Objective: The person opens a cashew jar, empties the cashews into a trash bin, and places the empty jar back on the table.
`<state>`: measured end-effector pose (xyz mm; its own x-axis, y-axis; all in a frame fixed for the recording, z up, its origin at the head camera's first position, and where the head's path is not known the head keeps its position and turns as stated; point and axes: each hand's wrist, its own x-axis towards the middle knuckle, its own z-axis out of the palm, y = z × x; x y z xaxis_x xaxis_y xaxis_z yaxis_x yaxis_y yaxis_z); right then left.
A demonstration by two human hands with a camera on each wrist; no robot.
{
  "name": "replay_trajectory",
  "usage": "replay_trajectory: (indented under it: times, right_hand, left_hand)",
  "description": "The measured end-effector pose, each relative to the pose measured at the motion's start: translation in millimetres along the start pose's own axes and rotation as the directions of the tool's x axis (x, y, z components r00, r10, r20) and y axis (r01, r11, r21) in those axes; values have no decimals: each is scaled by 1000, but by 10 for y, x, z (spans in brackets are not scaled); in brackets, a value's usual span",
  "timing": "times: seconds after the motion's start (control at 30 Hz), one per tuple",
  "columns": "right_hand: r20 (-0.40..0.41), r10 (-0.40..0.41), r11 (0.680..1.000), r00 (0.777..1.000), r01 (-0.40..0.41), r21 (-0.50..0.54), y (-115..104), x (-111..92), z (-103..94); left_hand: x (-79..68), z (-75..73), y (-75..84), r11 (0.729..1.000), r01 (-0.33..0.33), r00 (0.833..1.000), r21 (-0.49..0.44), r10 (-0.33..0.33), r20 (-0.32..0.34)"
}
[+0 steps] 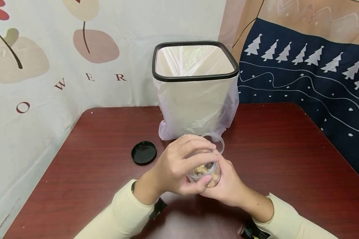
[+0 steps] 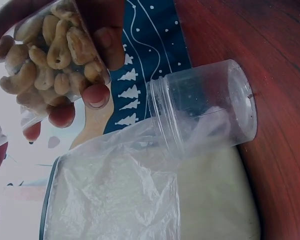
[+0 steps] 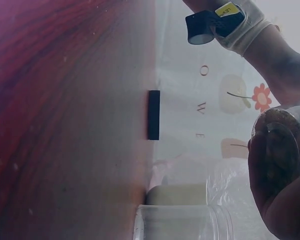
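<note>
A clear plastic jar (image 1: 216, 173) of cashews (image 2: 57, 52) is raised above the table between both hands. My right hand (image 1: 231, 187) holds it from the right and below, with fingers curled round its wall. Arched over the jar's mouth, my left hand (image 1: 175, 166) grips the rim, thumb at the near side and fingers at the far side. Part of the mouth is hidden under those fingers. Just beyond the hands, a second clear jar (image 2: 205, 105) stands upright on the table with no lid and no nuts visible in it. A round black lid (image 1: 144, 153) lies to its left.
Behind the jars stands a pale waste bin (image 1: 197, 106) with a black rim, lined with a thin translucent bag that hangs outside it. The dark red table (image 1: 275, 149) ends near printed cloths (image 1: 131, 93) at the back and sides.
</note>
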<state>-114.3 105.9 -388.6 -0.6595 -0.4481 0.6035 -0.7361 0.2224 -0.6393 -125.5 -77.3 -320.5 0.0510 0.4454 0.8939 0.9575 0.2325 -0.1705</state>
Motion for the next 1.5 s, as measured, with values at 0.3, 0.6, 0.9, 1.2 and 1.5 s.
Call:
replay_trajectory:
  times: [0.3, 0.6, 0.9, 1.2, 1.5]
  right_hand:
    - [-16, 16, 1000, 1000, -16, 9, 15, -8, 12]
    - [-29, 9, 1000, 1000, -9, -6, 7, 2, 26]
    - [-17, -4, 1000, 1000, 4, -5, 1, 17, 1]
    - [93, -40, 995, 995, 31, 93, 6, 40, -83]
    - [128, -61, 992, 990, 47, 113, 24, 35, -89]
  left_hand:
    - [-1, 13, 8, 998, 65, 998, -16, -65, 1]
    - [-2, 23, 23, 996, 92, 996, 3, -92, 0]
    - [7, 6, 33, 997, 79, 996, 23, -80, 31]
    - [21, -71, 16, 1000, 19, 996, 21, -21, 89]
    - [29, -91, -15, 999, -17, 996, 45, 13, 89]
